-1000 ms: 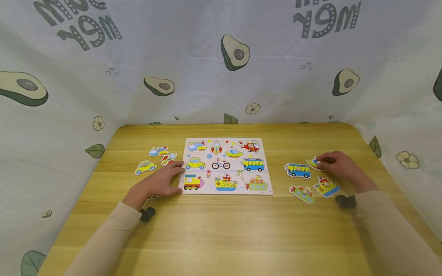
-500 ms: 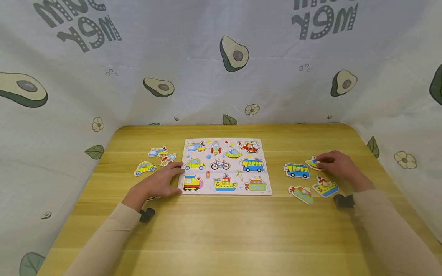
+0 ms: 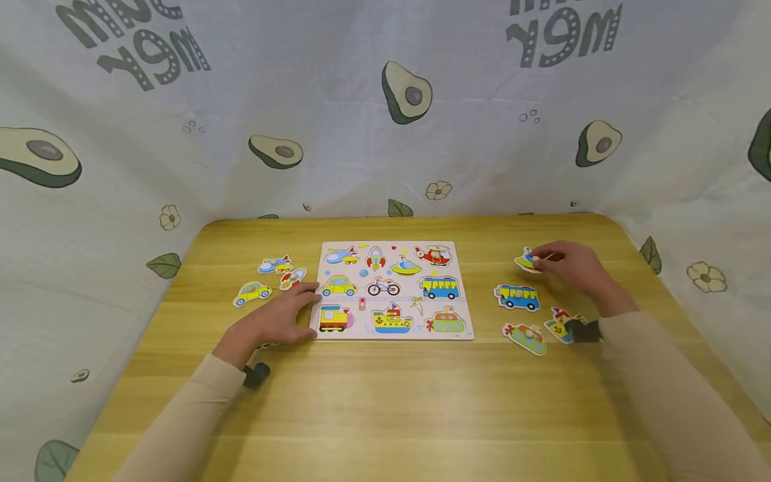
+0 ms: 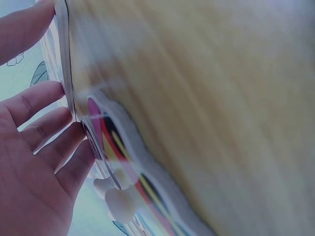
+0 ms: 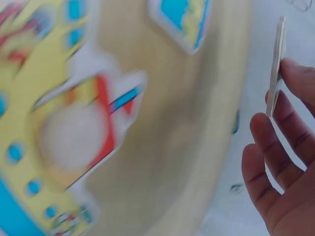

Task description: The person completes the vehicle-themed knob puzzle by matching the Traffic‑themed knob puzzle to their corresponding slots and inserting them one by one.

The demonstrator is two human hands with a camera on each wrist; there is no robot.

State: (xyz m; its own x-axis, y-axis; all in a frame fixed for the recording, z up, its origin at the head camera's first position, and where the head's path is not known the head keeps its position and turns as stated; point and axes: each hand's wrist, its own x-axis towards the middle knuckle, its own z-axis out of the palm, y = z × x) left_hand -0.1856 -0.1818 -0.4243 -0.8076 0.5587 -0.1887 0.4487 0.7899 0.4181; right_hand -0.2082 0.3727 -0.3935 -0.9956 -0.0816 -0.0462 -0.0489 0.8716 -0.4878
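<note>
My right hand (image 3: 572, 268) pinches a flying saucer puzzle piece (image 3: 524, 261) by its knob, above the back right of the table. In the right wrist view the saucer piece (image 5: 275, 64) stands edge-on between thumb and fingers. My left hand (image 3: 274, 321) rests with fingers extended against the left edge of the vehicle puzzle board (image 3: 364, 335). From the left wrist, thumb and fingertips meet the board's edge (image 4: 66, 54). A knobbed train-like piece (image 4: 133, 152) lies near those fingers; in the head view the hand mostly hides it.
Left of the board lie a plane piece (image 3: 275, 264), a rocket piece (image 3: 292, 278) and a car piece (image 3: 251, 293). On the right are a bus piece (image 3: 517, 298), a submarine piece (image 3: 524, 339) and a boat piece (image 3: 557, 327), partly covered by the wrist camera (image 3: 584, 331).
My right hand has carried the saucer piece left and toward the back of the table, away from the boat piece. The left hand has stayed at the board's edge.
</note>
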